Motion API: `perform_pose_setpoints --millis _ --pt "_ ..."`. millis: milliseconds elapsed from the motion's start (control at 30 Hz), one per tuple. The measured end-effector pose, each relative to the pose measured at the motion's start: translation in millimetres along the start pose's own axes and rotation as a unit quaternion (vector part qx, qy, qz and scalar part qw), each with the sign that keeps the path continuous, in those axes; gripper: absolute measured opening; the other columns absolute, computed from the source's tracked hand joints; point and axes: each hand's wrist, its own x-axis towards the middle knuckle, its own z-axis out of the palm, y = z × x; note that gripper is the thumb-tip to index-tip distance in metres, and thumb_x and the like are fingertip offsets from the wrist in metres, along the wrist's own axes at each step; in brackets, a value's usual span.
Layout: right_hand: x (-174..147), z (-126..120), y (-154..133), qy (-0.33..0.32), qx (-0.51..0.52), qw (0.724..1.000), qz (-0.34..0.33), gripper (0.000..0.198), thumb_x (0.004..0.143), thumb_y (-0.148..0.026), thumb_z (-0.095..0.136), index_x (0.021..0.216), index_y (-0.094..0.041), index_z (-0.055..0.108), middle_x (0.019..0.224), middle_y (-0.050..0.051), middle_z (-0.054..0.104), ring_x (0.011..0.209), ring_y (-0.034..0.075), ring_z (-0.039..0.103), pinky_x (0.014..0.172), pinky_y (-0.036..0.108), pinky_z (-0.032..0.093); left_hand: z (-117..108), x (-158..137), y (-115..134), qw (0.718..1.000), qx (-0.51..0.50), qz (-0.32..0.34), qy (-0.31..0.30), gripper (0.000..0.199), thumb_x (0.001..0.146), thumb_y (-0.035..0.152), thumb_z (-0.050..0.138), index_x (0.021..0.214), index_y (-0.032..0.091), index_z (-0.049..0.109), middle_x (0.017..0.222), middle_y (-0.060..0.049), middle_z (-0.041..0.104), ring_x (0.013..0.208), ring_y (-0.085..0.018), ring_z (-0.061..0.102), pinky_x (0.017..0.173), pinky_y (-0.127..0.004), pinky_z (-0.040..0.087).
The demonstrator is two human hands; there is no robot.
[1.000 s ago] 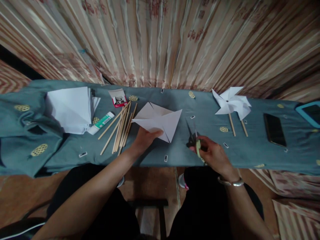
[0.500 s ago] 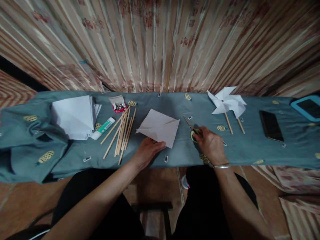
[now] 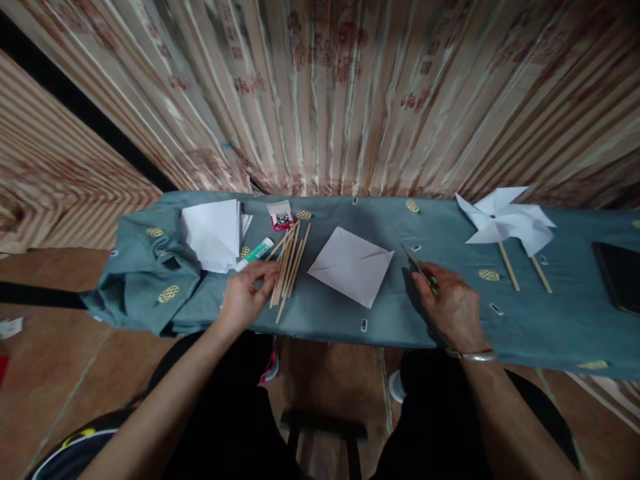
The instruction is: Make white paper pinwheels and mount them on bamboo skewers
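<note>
My right hand (image 3: 453,303) is closed around a small pair of scissors (image 3: 425,272), their blades pointing up and left. Just left of the blade tips, a square of white paper (image 3: 353,267) lies flat, with slits running in from its corners. My left hand (image 3: 250,290) is over the lower ends of a bundle of thin wooden sticks (image 3: 289,270), thumb and curled fingers apart. Its fingertips meet the leftmost sticks and partly cover them. A green and white glue tube (image 3: 257,252) lies right behind that hand.
A stack of white paper (image 3: 213,237) lies at the left, beside bunched blue-green cloth (image 3: 145,267). A small red and white box (image 3: 281,217) holds metal pins. White paper pinwheels (image 3: 505,217) on sticks and a dark phone (image 3: 617,273) lie to the right. A curtain (image 3: 320,100) hangs behind.
My left hand has let go of the paper square and moved left to the sticks. The square now lies flat. The scissors stay in my right hand. The view has shifted left.
</note>
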Motion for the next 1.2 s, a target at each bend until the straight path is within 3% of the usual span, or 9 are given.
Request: perform_pose_setpoints --millis 100,267,500,600,667,767,967,1067,1200 --pt "-1 4 -3 -0.003 0.029 1.000 -0.010 0.043 0.097 -0.042 0.042 0.110 -0.012 0.069 0.101 0.017 0.075 0.089 0.029 0.071 0.080 0.040 0.055 -32 25 -26 0.974 0.217 0.053 0.048 0.037 0.080 0.036 0.056 0.111 0.018 0.068 0.120 -0.012 0.067 0.119 -0.032 0.054 0.107 -0.047 0.040" --pt "-3 10 -11 -0.009 0.056 0.998 -0.029 0.041 0.098 -0.040 0.043 0.109 -0.011 0.069 0.104 0.017 0.075 0.093 0.029 0.072 0.085 0.042 0.055 -36 40 -52 0.939 0.337 0.063 -0.019 0.044 0.084 0.036 0.046 0.119 0.015 0.063 0.117 -0.015 0.066 0.115 -0.035 0.054 0.103 -0.048 0.042" --pt "-3 5 -15 0.000 0.088 0.996 -0.034 0.037 0.098 -0.036 0.045 0.111 -0.011 0.069 0.105 0.016 0.075 0.098 0.028 0.070 0.089 0.041 0.054 -36 37 -51 0.960 0.277 0.037 0.031 0.043 0.085 0.041 0.048 0.117 0.017 0.064 0.111 -0.010 0.069 0.106 -0.035 0.059 0.094 -0.050 0.047" --pt "-5 -1 -22 -0.007 0.147 0.989 -0.012 0.033 0.096 -0.035 0.049 0.111 -0.013 0.069 0.108 0.015 0.075 0.102 0.028 0.069 0.094 0.042 0.052 -28 29 -35 0.981 0.176 0.009 0.082 0.042 0.085 0.048 0.055 0.118 0.023 0.065 0.110 -0.003 0.070 0.094 -0.029 0.063 0.084 -0.044 0.050" --pt "-8 -5 -32 -0.031 0.224 0.974 0.022 0.030 0.093 -0.036 0.054 0.108 -0.016 0.070 0.106 0.012 0.075 0.097 0.026 0.070 0.092 0.041 0.053 -11 19 -17 0.998 0.041 0.006 0.051 0.047 0.079 0.048 0.066 0.116 0.019 0.067 0.110 -0.006 0.071 0.093 -0.026 0.063 0.085 -0.039 0.048" --pt "-15 -7 -53 -0.121 0.402 0.901 0.110 0.030 0.088 -0.042 0.062 0.105 -0.020 0.071 0.097 0.008 0.076 0.083 0.021 0.070 0.081 0.035 0.055 26 0 15 0.979 -0.184 -0.052 -0.074 0.049 0.068 0.047 0.077 0.106 0.017 0.072 0.092 -0.005 0.074 0.079 -0.021 0.063 0.073 -0.032 0.048" --pt "-18 -3 -76 -0.291 0.713 0.613 0.177 0.042 0.074 -0.051 0.077 0.104 -0.022 0.074 0.096 0.005 0.076 0.085 0.019 0.068 0.081 0.032 0.054 86 -24 56 0.863 -0.364 -0.141 -0.321 0.039 0.069 0.043 0.081 0.098 0.018 0.077 0.093 -0.005 0.075 0.087 -0.019 0.064 0.083 -0.029 0.046" --pt "-15 -1 -73 -0.289 0.748 0.560 0.210 0.036 0.071 -0.048 0.081 0.095 -0.021 0.078 0.081 0.002 0.075 0.070 0.015 0.064 0.071 0.030 0.053 98 -23 55 0.825 -0.414 -0.194 -0.333 0.040 0.067 0.046 0.083 0.091 0.015 0.078 0.081 -0.004 0.073 0.075 -0.014 0.061 0.075 -0.025 0.046" --pt "-12 3 -67 -0.245 0.758 0.551 0.249 0.028 0.071 -0.043 0.083 0.089 -0.022 0.079 0.076 0.001 0.074 0.068 0.014 0.063 0.068 0.028 0.051 102 -21 48 0.820 -0.416 -0.227 -0.320 0.044 0.063 0.044 0.086 0.095 0.015 0.077 0.080 -0.004 0.073 0.072 -0.012 0.063 0.068 -0.022 0.048"
